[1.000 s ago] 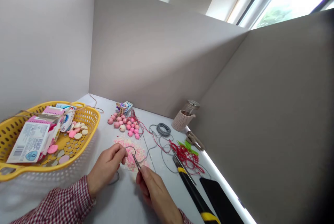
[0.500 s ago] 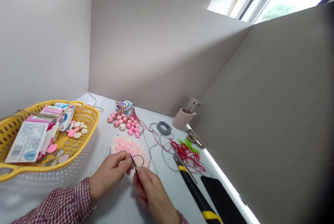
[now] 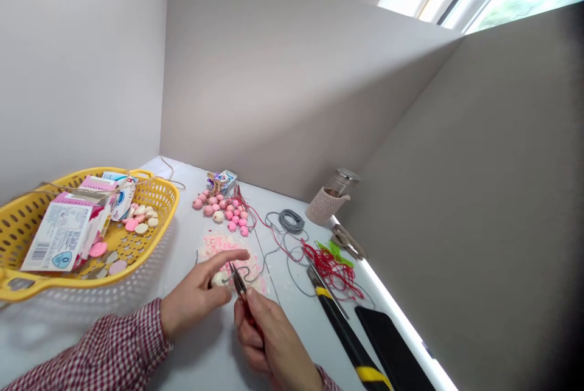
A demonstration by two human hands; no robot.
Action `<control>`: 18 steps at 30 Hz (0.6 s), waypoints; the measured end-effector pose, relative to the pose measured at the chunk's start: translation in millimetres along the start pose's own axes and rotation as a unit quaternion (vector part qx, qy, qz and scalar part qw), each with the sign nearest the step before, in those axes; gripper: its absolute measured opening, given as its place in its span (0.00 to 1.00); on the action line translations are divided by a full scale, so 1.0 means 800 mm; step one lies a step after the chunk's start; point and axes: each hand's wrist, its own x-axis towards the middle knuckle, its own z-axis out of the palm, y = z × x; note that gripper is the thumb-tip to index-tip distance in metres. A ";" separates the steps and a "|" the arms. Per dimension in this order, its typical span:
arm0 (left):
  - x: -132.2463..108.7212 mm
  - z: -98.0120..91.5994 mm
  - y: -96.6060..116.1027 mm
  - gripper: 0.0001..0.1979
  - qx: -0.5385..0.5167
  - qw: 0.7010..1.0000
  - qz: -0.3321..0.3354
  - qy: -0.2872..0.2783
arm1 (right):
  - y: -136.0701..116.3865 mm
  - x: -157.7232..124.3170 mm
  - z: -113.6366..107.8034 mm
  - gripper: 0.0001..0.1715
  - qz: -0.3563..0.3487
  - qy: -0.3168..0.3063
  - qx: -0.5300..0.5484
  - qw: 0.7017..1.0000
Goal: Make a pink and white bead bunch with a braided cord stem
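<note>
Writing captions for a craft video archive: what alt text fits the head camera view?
A right hand grips small red-handled pliers beside a cream bead at the fingertips of the left hand, above pink crumbs on a white table. Pink beads, grey cord, red thread and a yellow basket lie nearby.

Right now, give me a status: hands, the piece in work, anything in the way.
Right hand gripping small red-handled pliers. Left hand at a pale bead. Pink crumbs just beyond, grey cord alongside.
</note>
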 end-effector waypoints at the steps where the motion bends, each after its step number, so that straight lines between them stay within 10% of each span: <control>1: 0.000 0.000 0.001 0.27 -0.007 0.999 -0.021 -0.024 | 0.000 -0.001 0.001 0.29 0.000 -0.001 0.006 1.000; 7: 0.004 0.004 0.000 0.09 0.055 0.998 0.004 -0.036 | 0.003 -0.002 0.006 0.28 0.011 0.000 0.044 0.999; 18: 0.004 0.010 -0.020 0.14 0.261 0.955 0.136 0.023 | 0.003 0.001 0.003 0.28 0.022 -0.017 0.110 0.994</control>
